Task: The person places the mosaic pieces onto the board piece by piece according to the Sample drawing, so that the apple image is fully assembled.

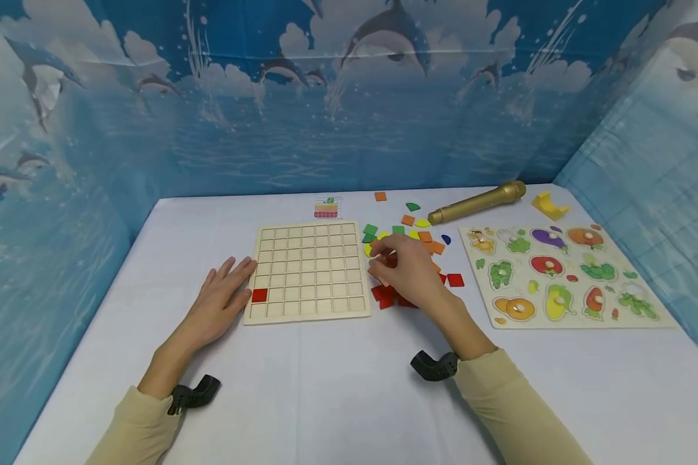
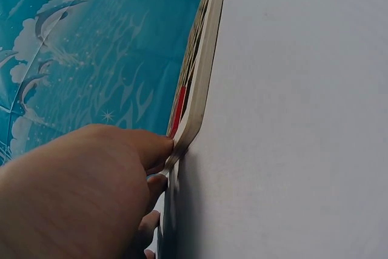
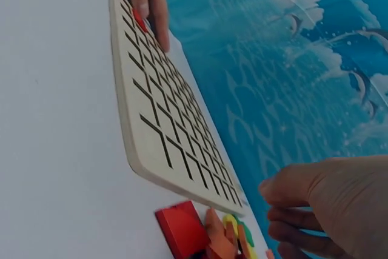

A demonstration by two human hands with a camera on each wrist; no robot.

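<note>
A pale wooden grid board (image 1: 311, 271) lies on the white table, with one red square tile (image 1: 259, 295) in a cell near its lower left corner. My left hand (image 1: 218, 303) rests at the board's left edge, fingers spread and touching the rim; the left wrist view shows the thumb against the board's corner. My right hand (image 1: 407, 268) is bent over a pile of red tiles (image 1: 386, 296) to the right of the board. In the right wrist view its thumb and fingers (image 3: 288, 186) stand apart, with no tile visible between them. The hand hides part of the pile.
Orange tiles (image 1: 424, 237), green tiles (image 1: 370, 229) and yellow pieces lie behind the right hand. A small picture card (image 1: 327, 208) sits behind the board. Farther right are a gold microphone (image 1: 477, 203), a yellow curved piece (image 1: 550, 205) and a vegetable puzzle board (image 1: 564, 278).
</note>
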